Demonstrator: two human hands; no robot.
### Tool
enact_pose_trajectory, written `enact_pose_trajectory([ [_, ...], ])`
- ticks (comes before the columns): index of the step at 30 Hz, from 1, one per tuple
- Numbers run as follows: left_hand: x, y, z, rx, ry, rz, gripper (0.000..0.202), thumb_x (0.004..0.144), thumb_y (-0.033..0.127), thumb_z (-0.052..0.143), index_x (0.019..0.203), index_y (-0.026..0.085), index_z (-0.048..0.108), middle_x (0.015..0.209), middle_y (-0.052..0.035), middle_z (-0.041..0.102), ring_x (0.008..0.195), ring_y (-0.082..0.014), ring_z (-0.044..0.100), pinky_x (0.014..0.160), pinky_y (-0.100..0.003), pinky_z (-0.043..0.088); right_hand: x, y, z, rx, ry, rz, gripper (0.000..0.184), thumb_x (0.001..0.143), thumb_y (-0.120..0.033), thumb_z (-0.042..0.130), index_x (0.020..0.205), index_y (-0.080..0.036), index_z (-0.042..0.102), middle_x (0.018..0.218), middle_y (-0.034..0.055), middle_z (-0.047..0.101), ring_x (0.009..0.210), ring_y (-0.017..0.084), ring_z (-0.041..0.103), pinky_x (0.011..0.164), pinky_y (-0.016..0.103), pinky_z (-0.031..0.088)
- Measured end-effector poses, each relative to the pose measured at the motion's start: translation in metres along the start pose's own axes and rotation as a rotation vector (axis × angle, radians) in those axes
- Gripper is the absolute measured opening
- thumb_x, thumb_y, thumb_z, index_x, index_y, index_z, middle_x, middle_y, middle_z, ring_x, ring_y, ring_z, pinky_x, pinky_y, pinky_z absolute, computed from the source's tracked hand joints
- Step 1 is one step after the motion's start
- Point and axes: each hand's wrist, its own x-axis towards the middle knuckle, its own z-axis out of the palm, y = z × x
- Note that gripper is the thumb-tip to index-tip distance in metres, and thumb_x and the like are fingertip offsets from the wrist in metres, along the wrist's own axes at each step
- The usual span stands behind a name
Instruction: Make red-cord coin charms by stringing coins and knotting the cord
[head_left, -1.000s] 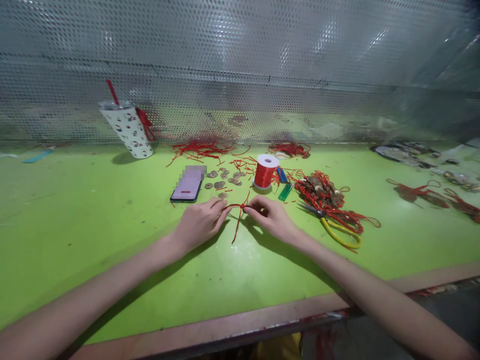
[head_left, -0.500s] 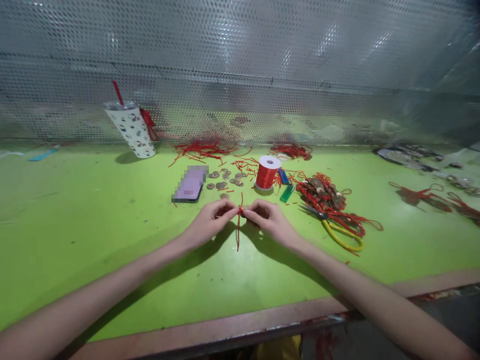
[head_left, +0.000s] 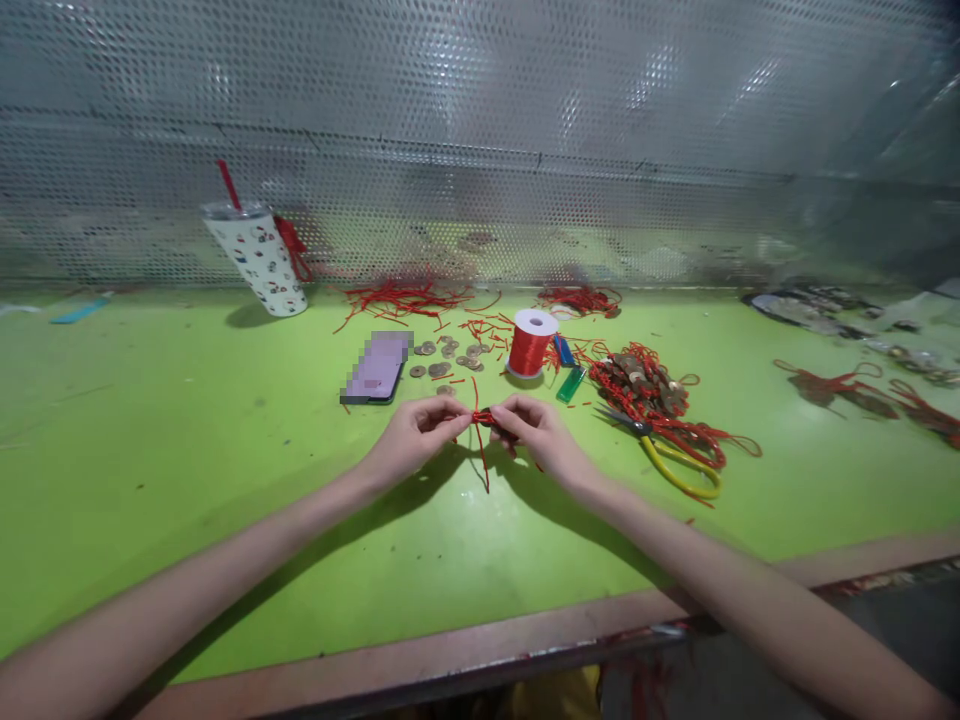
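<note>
My left hand (head_left: 426, 432) pinches a knotted red cord (head_left: 481, 460) between thumb and fingertips. Opposite it, my right hand (head_left: 541, 438) is closed on the same cord and on a dark, coin-like piece, mostly hidden by the fingers. One loose cord end points up from the knot and a longer one hangs down. Just beyond the hands lie several loose brass coins with holes (head_left: 439, 369). A spool of red cord (head_left: 529, 345) stands behind my right hand.
Yellow-handled scissors (head_left: 679, 468) lie at the right beside a pile of coins on red cords (head_left: 641, 383). Green (head_left: 571, 385) and blue lighters lie near the spool. A phone (head_left: 379, 368) and a tilted-looking tumbler (head_left: 259, 260) are at the left. Mesh netting (head_left: 480, 210) rises behind.
My right hand has drawn slightly away from the left, so more cord and dark piece shows between them. The hanging cord end has swung right. The view has shifted slightly.
</note>
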Motion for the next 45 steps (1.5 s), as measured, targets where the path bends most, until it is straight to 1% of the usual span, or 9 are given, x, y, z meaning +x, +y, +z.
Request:
enact_pose_trajectory([
  [11,0.002,-0.008,0.0,0.048,-0.013,0.053,0.031,0.083,0.044,0.069,0.088,0.014,0.072,0.06,0.0026,0.051,0.052,-0.0085,0.037,0.047,-0.023,0.023,0.001,0.005,0.001,0.052,0.034,0.004,0.041,0.081,-0.058,0.074,0.081,-0.019,0.063,0.073,0.0024,0.066,0.059,0.013,0.056,0.056,0.029,0.046],
  [14,0.002,-0.011,0.0,0.025,-0.061,0.016,0.036,0.086,0.048,0.065,0.095,0.014,0.073,0.061,0.0028,0.05,0.052,-0.0088,0.038,0.047,-0.023,0.026,0.0,0.006,0.001,-0.026,0.066,-0.033,0.039,0.084,-0.056,0.07,0.08,-0.019,0.062,0.071,0.0018,0.064,0.057,0.013,0.053,0.055,0.029,0.042],
  [18,0.002,-0.014,0.002,0.055,-0.036,0.013,0.033,0.083,0.047,0.069,0.084,0.014,0.073,0.059,0.0017,0.053,0.052,-0.0085,0.037,0.047,-0.023,0.024,-0.002,0.005,0.001,-0.197,0.062,-0.092,0.034,0.09,-0.051,0.064,0.08,-0.019,0.061,0.068,-0.0002,0.06,0.058,0.013,0.049,0.056,0.029,0.037],
  [22,0.0,-0.012,0.006,0.031,-0.015,0.024,0.029,0.082,0.043,0.071,0.076,0.014,0.072,0.055,0.0025,0.051,0.052,-0.0093,0.04,0.049,-0.023,0.028,-0.003,0.004,0.002,-0.42,0.054,-0.182,0.029,0.096,-0.044,0.058,0.085,-0.018,0.064,0.075,0.0022,0.065,0.067,0.015,0.055,0.063,0.03,0.041],
  [25,-0.002,-0.011,0.01,-0.014,-0.042,0.027,0.028,0.08,0.041,0.072,0.074,0.014,0.071,0.059,0.0003,0.057,0.055,-0.0104,0.046,0.052,-0.024,0.033,-0.003,0.003,0.004,-0.532,0.031,-0.26,0.026,0.099,-0.039,0.054,0.088,-0.018,0.067,0.082,0.0044,0.07,0.073,0.017,0.06,0.068,0.03,0.043],
  [30,-0.005,-0.014,0.019,-0.007,-0.056,0.054,0.025,0.081,0.037,0.069,0.074,0.013,0.072,0.072,-0.0042,0.066,0.067,-0.0138,0.055,0.062,-0.026,0.041,-0.003,0.004,0.01,-0.541,0.063,-0.356,0.019,0.095,-0.03,0.059,0.082,-0.018,0.065,0.074,0.0021,0.067,0.067,0.015,0.058,0.065,0.028,0.044],
  [35,-0.005,-0.018,0.025,-0.066,-0.04,-0.023,0.024,0.077,0.036,0.072,0.083,0.013,0.074,0.079,-0.0062,0.07,0.07,-0.0155,0.059,0.068,-0.029,0.044,-0.002,0.008,0.011,-0.536,0.126,-0.402,0.017,0.094,-0.026,0.057,0.082,-0.017,0.064,0.073,0.0015,0.066,0.064,0.014,0.056,0.062,0.026,0.043],
  [40,-0.003,-0.013,0.024,-0.09,-0.058,-0.115,0.02,0.069,0.033,0.076,0.07,0.014,0.07,0.062,-0.0003,0.06,0.057,-0.0111,0.048,0.057,-0.027,0.035,0.0,0.01,0.011,-0.578,0.135,-0.457,0.016,0.094,-0.025,0.057,0.082,-0.017,0.065,0.075,0.0023,0.067,0.063,0.014,0.056,0.063,0.026,0.043],
  [45,-0.005,-0.004,0.022,-0.068,-0.111,-0.199,0.024,0.07,0.039,0.076,0.071,0.015,0.07,0.052,0.0041,0.05,0.048,-0.0079,0.036,0.05,-0.026,0.022,0.001,0.011,0.011,-0.574,0.136,-0.455,0.018,0.096,-0.026,0.055,0.082,-0.018,0.064,0.073,0.0011,0.065,0.063,0.014,0.056,0.063,0.025,0.042],
])
